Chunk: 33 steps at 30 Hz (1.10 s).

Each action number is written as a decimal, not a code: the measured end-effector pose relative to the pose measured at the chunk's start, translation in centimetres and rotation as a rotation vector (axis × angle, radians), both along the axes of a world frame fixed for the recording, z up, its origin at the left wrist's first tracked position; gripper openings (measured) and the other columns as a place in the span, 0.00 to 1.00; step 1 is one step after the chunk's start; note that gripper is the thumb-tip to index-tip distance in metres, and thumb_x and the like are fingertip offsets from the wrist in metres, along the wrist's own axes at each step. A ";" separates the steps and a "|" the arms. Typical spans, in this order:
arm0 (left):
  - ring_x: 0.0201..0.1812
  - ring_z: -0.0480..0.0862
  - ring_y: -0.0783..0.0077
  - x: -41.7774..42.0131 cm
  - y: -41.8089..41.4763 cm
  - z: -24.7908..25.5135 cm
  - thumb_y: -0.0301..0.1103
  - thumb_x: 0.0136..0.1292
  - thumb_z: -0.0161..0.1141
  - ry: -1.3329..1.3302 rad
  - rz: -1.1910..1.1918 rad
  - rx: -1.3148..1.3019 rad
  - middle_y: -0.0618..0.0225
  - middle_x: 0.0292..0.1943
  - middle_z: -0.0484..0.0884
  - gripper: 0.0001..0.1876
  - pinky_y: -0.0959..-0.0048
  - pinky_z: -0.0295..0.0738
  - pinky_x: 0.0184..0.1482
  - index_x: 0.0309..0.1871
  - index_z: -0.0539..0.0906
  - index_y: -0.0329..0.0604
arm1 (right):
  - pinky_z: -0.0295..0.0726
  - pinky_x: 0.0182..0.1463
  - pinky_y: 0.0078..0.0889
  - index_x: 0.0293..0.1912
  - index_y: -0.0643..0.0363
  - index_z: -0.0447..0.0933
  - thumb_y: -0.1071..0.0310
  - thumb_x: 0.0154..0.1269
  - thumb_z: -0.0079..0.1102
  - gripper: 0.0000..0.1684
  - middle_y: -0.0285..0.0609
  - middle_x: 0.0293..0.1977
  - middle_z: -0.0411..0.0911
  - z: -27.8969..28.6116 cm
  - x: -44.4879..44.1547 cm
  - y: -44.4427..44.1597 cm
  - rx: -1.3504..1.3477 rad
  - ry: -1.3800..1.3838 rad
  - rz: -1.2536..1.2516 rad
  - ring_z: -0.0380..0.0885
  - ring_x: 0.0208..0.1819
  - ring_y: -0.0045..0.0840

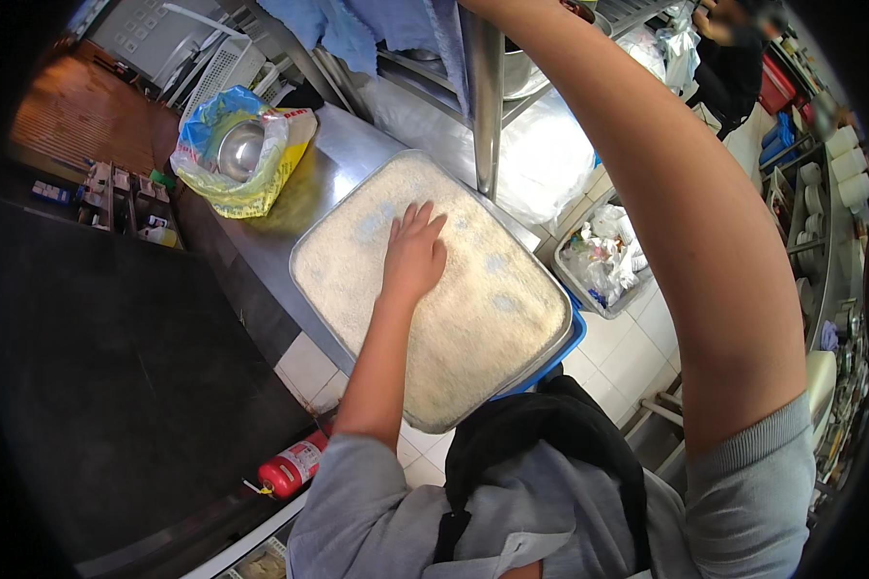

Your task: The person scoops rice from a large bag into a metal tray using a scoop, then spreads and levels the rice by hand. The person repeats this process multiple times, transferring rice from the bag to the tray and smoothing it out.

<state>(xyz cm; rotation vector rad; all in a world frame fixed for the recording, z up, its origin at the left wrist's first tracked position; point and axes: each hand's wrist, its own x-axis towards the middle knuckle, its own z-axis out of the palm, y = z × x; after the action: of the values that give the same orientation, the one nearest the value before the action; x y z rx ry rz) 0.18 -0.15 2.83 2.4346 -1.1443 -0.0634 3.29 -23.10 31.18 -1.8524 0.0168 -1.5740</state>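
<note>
My left hand (414, 253) lies palm down on a bed of pale, fine crumbs (471, 340), its fingers slightly spread and nothing held. The crumbs fill a large shallow metal tray (555, 349) with rounded corners, and several bluish-grey patches show through them. Beneath the near right corner of the tray juts a blue tray or lid (578, 334). My right arm stretches up past the top edge of the view, so the right hand is out of sight.
A plastic bag (253, 195) holding a metal bowl (242, 150) stands on the steel table (344, 137). A steel post (487, 108) rises beside the tray. A lined bin (608, 297) and a red fire extinguisher (290, 470) flank the table. Another person (728, 69) is at the upper right.
</note>
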 end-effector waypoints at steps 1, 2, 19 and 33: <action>0.75 0.65 0.49 -2.2 1.2 0.5 0.28 0.68 0.53 -0.011 0.027 -0.058 0.53 0.72 0.70 0.21 0.56 0.59 0.76 0.64 0.79 0.36 | 0.78 0.50 0.52 0.56 0.67 0.65 0.63 0.58 0.56 0.29 0.70 0.37 0.78 -0.1 -0.1 -0.5 0.000 0.012 -0.029 0.79 0.43 0.63; 0.74 0.67 0.48 -4.4 2.7 0.5 0.27 0.68 0.54 0.047 0.101 -0.152 0.52 0.72 0.71 0.21 0.57 0.60 0.75 0.64 0.79 0.36 | 0.78 0.49 0.52 0.57 0.66 0.64 0.63 0.58 0.56 0.30 0.70 0.36 0.78 0.1 -0.5 -0.8 -0.001 0.018 -0.052 0.79 0.42 0.62; 0.33 0.87 0.49 -24.3 14.2 -7.2 0.54 0.79 0.36 0.523 1.449 -0.584 0.44 0.39 0.84 0.34 0.59 0.84 0.23 0.52 0.77 0.22 | 0.73 0.59 0.57 0.45 0.76 0.80 0.42 0.80 0.33 0.41 0.76 0.45 0.78 -38.4 -20.1 1.5 0.393 1.229 0.348 0.77 0.51 0.66; 0.52 0.86 0.56 -35.9 14.2 -10.8 0.64 0.77 0.39 1.070 1.360 -1.120 0.52 0.51 0.85 0.40 0.63 0.79 0.56 0.64 0.76 0.26 | 0.75 0.47 0.57 0.34 0.76 0.80 0.43 0.80 0.37 0.42 0.73 0.31 0.79 -38.7 -37.4 -0.6 0.185 1.196 0.263 0.80 0.39 0.66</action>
<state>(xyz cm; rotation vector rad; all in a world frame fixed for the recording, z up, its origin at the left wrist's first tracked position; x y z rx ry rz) -35.75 14.05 -7.99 1.2663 0.8267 -0.1875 -34.13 -23.72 -7.57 -2.2415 0.4138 -0.1268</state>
